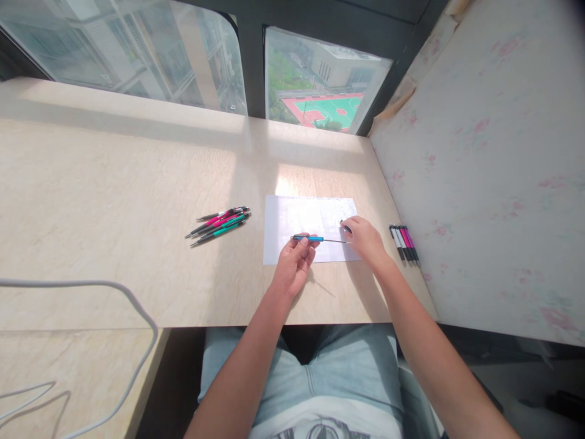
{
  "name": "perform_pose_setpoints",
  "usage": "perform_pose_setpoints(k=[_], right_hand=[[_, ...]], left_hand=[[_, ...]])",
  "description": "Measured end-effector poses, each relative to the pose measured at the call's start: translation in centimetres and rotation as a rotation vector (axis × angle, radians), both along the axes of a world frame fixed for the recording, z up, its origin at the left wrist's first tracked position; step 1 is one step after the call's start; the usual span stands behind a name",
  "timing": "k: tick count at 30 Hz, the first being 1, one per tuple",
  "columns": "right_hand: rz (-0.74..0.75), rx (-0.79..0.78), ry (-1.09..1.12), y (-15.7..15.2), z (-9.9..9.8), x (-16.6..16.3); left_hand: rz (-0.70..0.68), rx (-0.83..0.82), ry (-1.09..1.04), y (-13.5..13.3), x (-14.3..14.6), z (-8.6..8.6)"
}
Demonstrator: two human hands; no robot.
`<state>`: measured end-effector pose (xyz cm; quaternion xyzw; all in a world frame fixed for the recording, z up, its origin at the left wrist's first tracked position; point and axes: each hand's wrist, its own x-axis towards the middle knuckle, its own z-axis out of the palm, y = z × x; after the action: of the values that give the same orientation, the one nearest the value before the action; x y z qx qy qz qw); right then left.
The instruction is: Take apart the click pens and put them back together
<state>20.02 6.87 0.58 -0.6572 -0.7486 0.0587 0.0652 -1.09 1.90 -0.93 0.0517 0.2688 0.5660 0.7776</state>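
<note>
My left hand (294,266) is closed around the blue barrel of a ballpoint pen (315,239), held level above a white sheet of paper (276,222). Out of the barrel's right end sticks a thin dark refill (335,241), running toward my right hand (365,239). Closed fingers of that hand hold a short black piece (346,227), which looks like the pen's grip section. Whether they also touch the refill's end, I cannot tell. Both hands cast shadows on the desk and paper.
Several pens (219,227) with pink, green and white parts lie in a loose pile left of the paper. More pens (404,244), white and magenta, line up by the right wall (484,171). A grey cable (132,299) curves over the desk's left front edge. Windows (326,79) stand behind.
</note>
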Motion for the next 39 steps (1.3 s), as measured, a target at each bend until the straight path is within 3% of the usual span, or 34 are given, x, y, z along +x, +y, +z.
perform_pose_setpoints(k=[13, 23, 28, 35, 39], right_hand=[[0.081, 0.163, 0.172, -0.2, -1.9, 0.6], [0.172, 0.248, 0.134, -0.8, -0.8, -1.1], [0.117, 0.188, 0.429, -2.6, -1.2, -1.1], [-0.263, 0.1, 1.03, -7.1, 0.0, -2.1], [-0.388, 0.146, 1.317, -8.6, 1.4, -3.1]], left_hand=[[0.005, -0.018, 0.01, 0.1, 0.0, 0.2], [0.0, -0.012, 0.02, 0.1, 0.0, 0.4], [0.0, -0.011, 0.03, 0.1, 0.0, 0.4], [0.009, -0.032, 0.045, 0.1, 0.1, 0.7], [0.003, -0.031, 0.067, 0.2, 0.2, 0.6]])
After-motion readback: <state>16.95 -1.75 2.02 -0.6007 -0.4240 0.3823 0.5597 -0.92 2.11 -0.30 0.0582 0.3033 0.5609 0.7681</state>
